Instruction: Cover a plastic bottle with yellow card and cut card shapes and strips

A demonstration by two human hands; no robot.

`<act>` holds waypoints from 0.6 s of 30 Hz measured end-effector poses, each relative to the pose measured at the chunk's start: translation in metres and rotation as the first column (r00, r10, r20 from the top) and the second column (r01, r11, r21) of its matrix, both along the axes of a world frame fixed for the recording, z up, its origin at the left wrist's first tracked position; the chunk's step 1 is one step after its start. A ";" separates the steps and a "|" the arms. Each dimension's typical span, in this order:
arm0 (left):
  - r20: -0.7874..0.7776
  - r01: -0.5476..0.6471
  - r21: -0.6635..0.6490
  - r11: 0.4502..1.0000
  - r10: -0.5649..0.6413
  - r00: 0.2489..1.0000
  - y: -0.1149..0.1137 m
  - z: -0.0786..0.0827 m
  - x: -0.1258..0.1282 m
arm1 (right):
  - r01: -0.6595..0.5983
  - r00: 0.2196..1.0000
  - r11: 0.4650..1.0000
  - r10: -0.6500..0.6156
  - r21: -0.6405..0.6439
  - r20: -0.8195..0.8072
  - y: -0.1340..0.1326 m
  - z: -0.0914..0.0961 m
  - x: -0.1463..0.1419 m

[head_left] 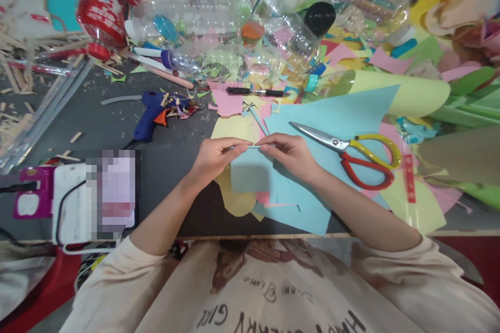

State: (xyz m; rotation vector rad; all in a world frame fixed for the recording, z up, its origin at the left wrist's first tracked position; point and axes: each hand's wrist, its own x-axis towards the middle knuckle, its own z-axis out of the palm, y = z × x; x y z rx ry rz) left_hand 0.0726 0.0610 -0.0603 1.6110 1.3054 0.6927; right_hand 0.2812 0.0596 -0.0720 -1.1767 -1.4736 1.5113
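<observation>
Left hand (pixel 214 158) and right hand (pixel 292 156) are pinched closed on one blue strip (pixel 254 146); one pen (pixel 255 92) is placed at twelve o'clock.

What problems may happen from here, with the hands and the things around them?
The thin blue strip, pinched by the left hand and right hand, might bend or slip if pulled unevenly. The scissors lie close to the right hand, so a careless move might scratch it. Scraps lie at the front of the glue gun; if it is hot, which I cannot tell, they might scorch.
</observation>
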 end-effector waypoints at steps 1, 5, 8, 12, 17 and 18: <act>0.005 0.002 0.005 1.000 -0.002 1.000 0.000 0.000 0.000 | -0.005 1.000 1.000 0.005 0.001 0.008 0.000 0.000 0.000; 0.008 0.011 -0.004 1.000 -0.011 1.000 0.001 -0.002 0.000 | 0.010 1.000 1.000 -0.010 -0.007 0.009 0.000 0.000 0.000; 0.020 0.014 -0.017 1.000 -0.014 1.000 0.002 -0.002 -0.001 | 0.022 1.000 1.000 -0.022 -0.005 -0.017 0.001 -0.001 0.000; 0.028 0.002 -0.033 0.999 -0.001 1.000 0.001 -0.001 -0.001 | 0.028 0.998 1.000 -0.029 -0.001 -0.052 0.001 -0.002 0.000; 0.026 0.000 -0.012 1.000 0.000 1.000 0.001 0.000 0.000 | 0.020 0.997 1.000 -0.019 0.004 -0.068 0.002 -0.002 0.001; 0.025 0.001 -0.006 1.000 -0.001 1.000 0.001 0.000 0.000 | 0.014 0.998 1.000 -0.014 0.005 -0.069 0.002 -0.003 0.002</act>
